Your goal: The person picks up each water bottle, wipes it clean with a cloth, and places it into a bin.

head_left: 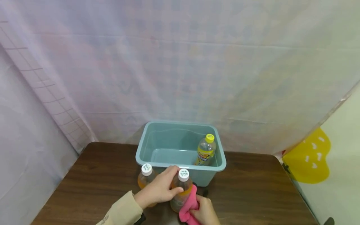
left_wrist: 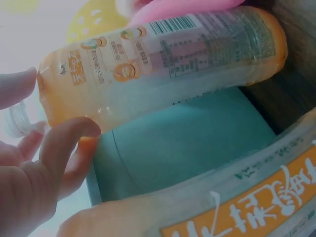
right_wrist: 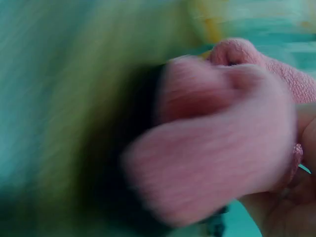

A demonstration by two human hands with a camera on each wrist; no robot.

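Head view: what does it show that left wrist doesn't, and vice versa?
Only head: a clear plastic bottle with yellow cap, inside the pale blue-green plastic tub; a cream fabric sleeve.
Only left wrist: a black barcode on the held orange-tinged plastic bottle.
Both: that bottle, a second such bottle, the tub, left hand, pink cloth.

A person's left hand (head_left: 160,188) reaches forward and to the right from a pale beige sleeve (head_left: 123,208), its thumb set apart from the bent fingers in a grip. Close beside it and slightly lower in the head view, the right hand (head_left: 206,212) angles in from the bottom edge, its fingers curled in a grip.
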